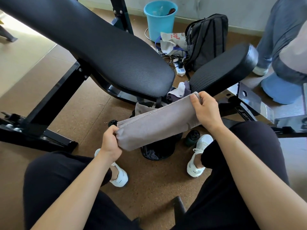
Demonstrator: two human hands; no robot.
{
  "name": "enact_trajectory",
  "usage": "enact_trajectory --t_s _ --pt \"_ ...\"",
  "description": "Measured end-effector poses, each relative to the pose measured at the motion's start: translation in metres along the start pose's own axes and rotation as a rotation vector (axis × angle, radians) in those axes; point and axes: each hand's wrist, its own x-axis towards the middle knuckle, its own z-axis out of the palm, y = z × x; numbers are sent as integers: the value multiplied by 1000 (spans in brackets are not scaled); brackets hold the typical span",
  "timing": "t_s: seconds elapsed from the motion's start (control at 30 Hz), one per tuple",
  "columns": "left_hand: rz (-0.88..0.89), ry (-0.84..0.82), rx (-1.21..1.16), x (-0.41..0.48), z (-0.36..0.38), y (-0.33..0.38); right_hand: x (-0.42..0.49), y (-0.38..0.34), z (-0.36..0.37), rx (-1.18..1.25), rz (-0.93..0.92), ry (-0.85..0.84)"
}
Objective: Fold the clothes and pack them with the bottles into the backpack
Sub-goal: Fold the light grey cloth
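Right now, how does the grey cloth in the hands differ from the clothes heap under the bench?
Fold: the grey cloth is folded into a long flat band; the clothes heap is crumpled.
Support: the cloth is held in the air, gripped at its ends by the left hand and right hand; the heap lies untouched below the bench pads.
Colour: the cloth is plain grey; the heap mixes white and dark purple.
Shared: both are soft fabric.

A black padded weight bench (116, 52) stands on the brown floor (93, 110), and behind it a blue bucket (160, 19) sits near the pale wall (245, 10).
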Motion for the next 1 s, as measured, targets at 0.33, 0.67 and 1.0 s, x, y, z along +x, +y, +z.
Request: enact_trajectory --t_s 0.33,0.67,1.0 --pt "-200 -70 10 -1 0 4 -2 12 20 69 247 -87" --pt "408 405 825 14 2 -14 -1 16 18 -220 160 -85" --pt "240 304 772 9 11 -11 -24 10 46 36 294 -291"
